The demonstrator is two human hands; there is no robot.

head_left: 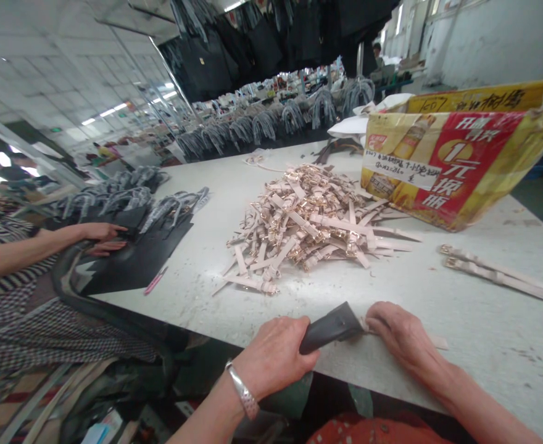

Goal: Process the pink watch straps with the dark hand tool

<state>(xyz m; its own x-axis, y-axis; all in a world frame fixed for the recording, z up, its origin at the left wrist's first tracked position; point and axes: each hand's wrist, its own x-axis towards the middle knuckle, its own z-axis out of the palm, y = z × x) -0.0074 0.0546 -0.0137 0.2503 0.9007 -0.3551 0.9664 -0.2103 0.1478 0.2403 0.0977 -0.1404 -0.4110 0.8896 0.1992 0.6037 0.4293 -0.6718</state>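
My left hand (281, 348), with a silver bracelet at the wrist, is closed around a dark grey tool (331, 327) with a wide, flat-sided body; its exact kind I cannot tell. The tool's far end points right, close to my right hand (398, 333). The fingers of my right hand are closed on a pale pink strap (439, 342), whose end shows beyond the hand on the table. Most of that strap is hidden by the hand. Ahead lies a heap of pale pink buckle straps (303, 222) with gold-coloured buckles.
A yellow and red cardboard box (438, 160) stands at the right of the white table (498, 333). Two straps (498, 274) lie near it. On the left, a co-worker's hands (107, 237) touch black bag pieces (146, 259); a pink pen (155, 280) lies nearby. Black bags (253, 49) hang behind.
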